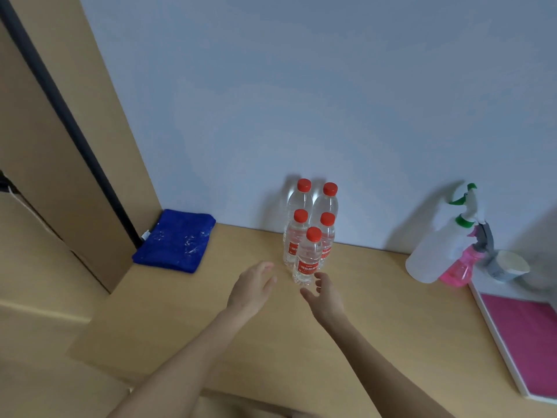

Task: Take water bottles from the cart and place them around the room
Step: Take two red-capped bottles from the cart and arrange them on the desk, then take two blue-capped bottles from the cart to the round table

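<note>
Your left hand (253, 289) and right hand (327, 294) hang open, holding nothing, beside the front bottle (307, 260). It partly hides four bottles (297, 233) behind; labels blur.

FREE: bare tan wooden surface (241, 342) in front of the cluster of five clear red-capped plastic water bottles (310, 230) | BLOCKED: white wall (301, 101) touching behind cluster | LEFT: folded blue cloth (176, 241), well apart | RIGHT: white spray bottle (434, 251), well apart

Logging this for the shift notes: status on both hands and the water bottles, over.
Left hand open, right hand open, neither holding. Five water bottles upright on the desk against the wall. Nothing blocking; blue cloth lies apart.
</note>
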